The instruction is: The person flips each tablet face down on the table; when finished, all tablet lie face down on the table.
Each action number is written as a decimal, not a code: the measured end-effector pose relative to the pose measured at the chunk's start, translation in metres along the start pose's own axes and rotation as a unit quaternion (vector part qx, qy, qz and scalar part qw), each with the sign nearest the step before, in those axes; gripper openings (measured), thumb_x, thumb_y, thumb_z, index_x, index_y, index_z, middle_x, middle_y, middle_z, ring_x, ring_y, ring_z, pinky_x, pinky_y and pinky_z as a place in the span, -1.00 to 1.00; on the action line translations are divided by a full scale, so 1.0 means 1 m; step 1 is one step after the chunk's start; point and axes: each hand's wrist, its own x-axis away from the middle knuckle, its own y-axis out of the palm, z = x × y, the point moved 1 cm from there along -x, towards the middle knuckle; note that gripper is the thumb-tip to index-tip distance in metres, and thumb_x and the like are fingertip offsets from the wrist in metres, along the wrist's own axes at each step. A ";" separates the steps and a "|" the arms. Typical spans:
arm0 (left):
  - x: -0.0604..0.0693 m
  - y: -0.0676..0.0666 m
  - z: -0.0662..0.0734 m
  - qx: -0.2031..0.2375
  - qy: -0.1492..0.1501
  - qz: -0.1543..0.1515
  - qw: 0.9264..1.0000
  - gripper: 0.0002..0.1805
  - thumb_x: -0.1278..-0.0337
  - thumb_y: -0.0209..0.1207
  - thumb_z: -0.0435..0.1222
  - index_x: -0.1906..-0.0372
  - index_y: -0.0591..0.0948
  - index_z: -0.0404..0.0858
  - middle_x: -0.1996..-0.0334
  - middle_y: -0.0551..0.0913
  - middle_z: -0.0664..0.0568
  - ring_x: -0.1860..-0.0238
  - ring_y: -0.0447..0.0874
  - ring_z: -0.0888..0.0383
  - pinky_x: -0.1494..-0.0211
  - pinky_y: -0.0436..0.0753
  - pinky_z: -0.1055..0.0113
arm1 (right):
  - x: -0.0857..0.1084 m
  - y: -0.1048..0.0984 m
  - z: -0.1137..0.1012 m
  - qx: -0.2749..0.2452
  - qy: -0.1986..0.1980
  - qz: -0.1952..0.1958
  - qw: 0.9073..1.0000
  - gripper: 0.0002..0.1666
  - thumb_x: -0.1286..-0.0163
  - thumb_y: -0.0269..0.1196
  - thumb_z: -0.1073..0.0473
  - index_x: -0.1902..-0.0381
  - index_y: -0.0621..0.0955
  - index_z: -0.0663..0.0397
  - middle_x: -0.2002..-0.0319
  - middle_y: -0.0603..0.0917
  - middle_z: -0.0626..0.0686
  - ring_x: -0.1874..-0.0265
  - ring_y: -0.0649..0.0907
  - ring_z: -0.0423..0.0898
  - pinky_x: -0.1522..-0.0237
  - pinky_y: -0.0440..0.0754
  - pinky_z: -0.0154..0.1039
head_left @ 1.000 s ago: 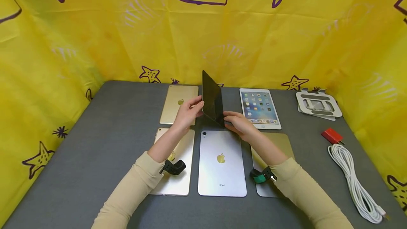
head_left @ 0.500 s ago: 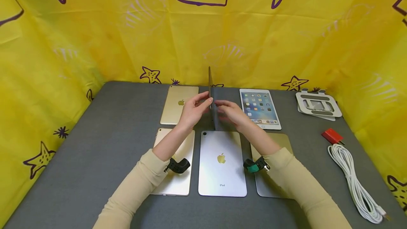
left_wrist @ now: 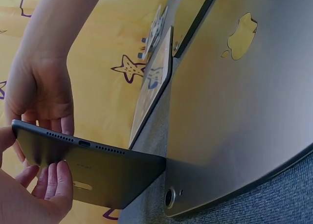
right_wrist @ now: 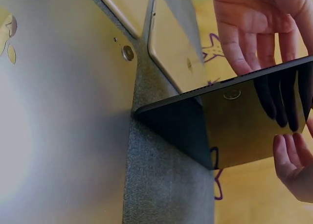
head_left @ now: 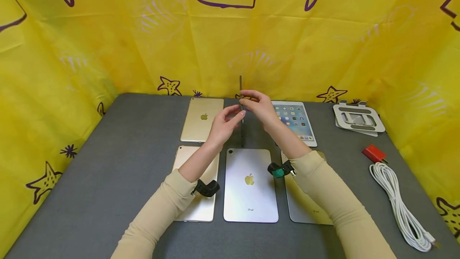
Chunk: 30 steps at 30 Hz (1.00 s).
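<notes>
A dark tablet (head_left: 242, 134) with a home button stands upright on its long edge, seen nearly edge-on in the head view. My left hand (head_left: 221, 127) grips its near edge, the fingers on the back, as the left wrist view shows on that tablet (left_wrist: 117, 175). Higher up, my right hand (head_left: 262, 109) pinches the edge from the screen side. The right wrist view shows the black glossy screen (right_wrist: 244, 126) with fingers reflected in it. Just in front lies a silver tablet (head_left: 250, 197), back up.
Gold-backed tablets (head_left: 204, 125) (head_left: 197, 207) lie at left. On the right are a lit white tablet (head_left: 296, 117) and a grey-backed tablet (head_left: 305, 205), both partly covered by the right arm. Farther right sit a folding stand (head_left: 359, 119), a red charger (head_left: 375, 154) and a coiled white cable (head_left: 399, 207).
The dark tablet has turned from an angled stance to edge-on. My right hand has moved from its lower near corner up to the upper edge, while my left hand shifted slightly right.
</notes>
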 end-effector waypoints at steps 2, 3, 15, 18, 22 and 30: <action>-0.001 0.001 -0.001 0.000 0.000 0.001 1.000 -0.49 -0.28 0.24 -0.15 -0.26 0.49 -0.25 -0.13 0.56 -0.06 -0.04 0.57 0.04 -0.12 0.60 0.19 | 0.000 -0.001 0.000 0.004 0.003 -0.001 1.000 -0.54 -0.36 0.26 0.22 -0.20 0.56 0.22 -0.17 0.55 0.14 -0.09 0.55 -0.02 -0.18 0.52 -0.13; -0.001 0.002 -0.001 0.001 0.000 0.001 1.000 -0.49 -0.28 0.24 -0.15 -0.26 0.49 -0.25 -0.13 0.56 -0.05 -0.03 0.57 0.04 -0.11 0.60 0.19 | 0.000 -0.001 0.000 0.003 0.004 -0.002 1.000 -0.53 -0.36 0.26 0.22 -0.21 0.55 0.23 -0.17 0.55 0.15 -0.09 0.55 -0.01 -0.18 0.52 -0.12; -0.002 0.009 -0.002 0.013 0.002 -0.012 1.000 -0.52 -0.26 0.26 -0.20 -0.23 0.51 -0.26 -0.10 0.58 -0.08 -0.02 0.57 0.04 -0.10 0.60 0.20 | 0.001 -0.013 0.004 -0.009 -0.003 -0.014 1.000 -0.52 -0.38 0.24 0.23 -0.23 0.52 0.25 -0.25 0.48 0.22 -0.13 0.55 0.05 -0.18 0.52 -0.07; -0.001 0.011 -0.002 0.004 0.009 -0.022 1.000 -0.52 -0.26 0.26 -0.20 -0.23 0.51 -0.26 -0.10 0.58 -0.07 -0.04 0.58 0.04 -0.13 0.59 0.20 | 0.002 -0.018 0.005 -0.011 -0.006 -0.014 1.000 -0.52 -0.38 0.24 0.24 -0.23 0.52 0.26 -0.25 0.47 0.24 -0.14 0.55 0.07 -0.20 0.50 -0.01; 0.001 0.013 -0.002 -0.023 0.020 -0.037 0.999 -0.51 -0.25 0.26 -0.16 -0.24 0.52 -0.22 -0.11 0.58 -0.05 -0.10 0.56 0.03 -0.19 0.54 0.16 | 0.005 -0.025 0.005 -0.015 0.003 -0.006 1.000 -0.52 -0.38 0.25 0.23 -0.23 0.53 0.21 -0.23 0.50 0.20 -0.15 0.54 0.04 -0.16 0.53 0.00; 0.002 0.015 -0.014 -0.106 0.022 -0.097 0.989 -0.45 -0.24 0.26 -0.11 -0.30 0.49 -0.18 -0.23 0.52 -0.02 -0.17 0.53 0.01 -0.18 0.55 0.14 | 0.012 -0.043 0.007 -0.008 0.025 0.019 0.999 -0.50 -0.38 0.25 0.23 -0.27 0.52 0.14 -0.21 0.54 0.16 -0.14 0.55 0.03 -0.11 0.57 0.00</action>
